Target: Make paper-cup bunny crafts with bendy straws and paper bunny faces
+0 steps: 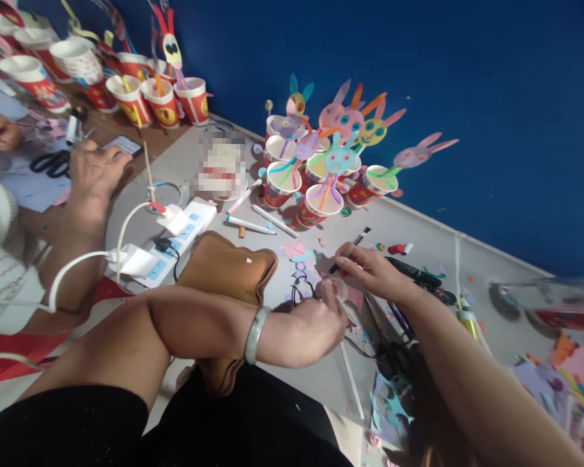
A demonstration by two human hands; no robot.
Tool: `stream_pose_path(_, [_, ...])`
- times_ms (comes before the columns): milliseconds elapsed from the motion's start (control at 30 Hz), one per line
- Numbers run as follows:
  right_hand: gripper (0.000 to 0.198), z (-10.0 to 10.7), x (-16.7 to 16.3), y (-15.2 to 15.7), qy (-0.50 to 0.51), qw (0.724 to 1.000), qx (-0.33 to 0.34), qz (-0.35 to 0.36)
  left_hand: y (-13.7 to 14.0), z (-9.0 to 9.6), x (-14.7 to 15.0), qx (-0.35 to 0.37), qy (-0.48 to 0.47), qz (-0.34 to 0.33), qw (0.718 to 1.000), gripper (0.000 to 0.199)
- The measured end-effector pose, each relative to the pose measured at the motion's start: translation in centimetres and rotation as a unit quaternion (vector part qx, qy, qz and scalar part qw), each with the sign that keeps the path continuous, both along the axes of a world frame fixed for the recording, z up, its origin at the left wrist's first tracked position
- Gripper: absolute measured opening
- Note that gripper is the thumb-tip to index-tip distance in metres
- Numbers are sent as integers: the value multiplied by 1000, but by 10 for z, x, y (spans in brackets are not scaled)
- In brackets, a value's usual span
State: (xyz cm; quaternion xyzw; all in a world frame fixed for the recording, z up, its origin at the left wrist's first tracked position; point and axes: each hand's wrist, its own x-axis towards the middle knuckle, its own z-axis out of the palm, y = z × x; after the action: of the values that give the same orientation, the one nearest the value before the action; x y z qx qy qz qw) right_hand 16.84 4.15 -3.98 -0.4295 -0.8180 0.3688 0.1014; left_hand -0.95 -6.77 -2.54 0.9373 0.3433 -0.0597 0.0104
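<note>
My left hand, with a pale green bangle on its wrist, is closed on a pale, translucent roundish piece partly hidden by the fingers. A thin white stick runs from below this hand toward the table's front edge; I cannot tell whether it joins that piece. Just above, my right hand pinches a dark pen, its lower end close to the piece. Paper scraps and a thin black cord lie beside my hands. Scissors rest under my right forearm.
Red paper cups with paper rabbit figures stand against the blue wall. A brown pouch and a white power strip with cords lie to the left. Markers are scattered behind. Another person's hand is at far left.
</note>
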Motion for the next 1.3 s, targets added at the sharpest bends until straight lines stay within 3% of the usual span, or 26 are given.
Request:
stream_pose_path(300, [48, -10, 14, -12, 47, 997, -17, -65, -6, -22, 7, -43, -31, 25, 998, 53])
stream_pose_path(600, [54, -13, 27, -36, 35, 991, 72, -103, -9, -22, 5, 64, -9, 6, 998, 52])
stream_pose_path(800, [42, -15, 26, -56, 43, 981, 115, -150, -10, -21, 3, 77, 9, 1, 997, 52])
stream_pose_path(967, [43, -22, 31, -62, 58, 975, 145, -157, -10, -22, 2, 114, 7, -12, 993, 50])
stream_pose_path(1300, [28, -24, 29, -80, 74, 965, 137, -210, -10, -27, 2, 119, -7, -6, 993, 51])
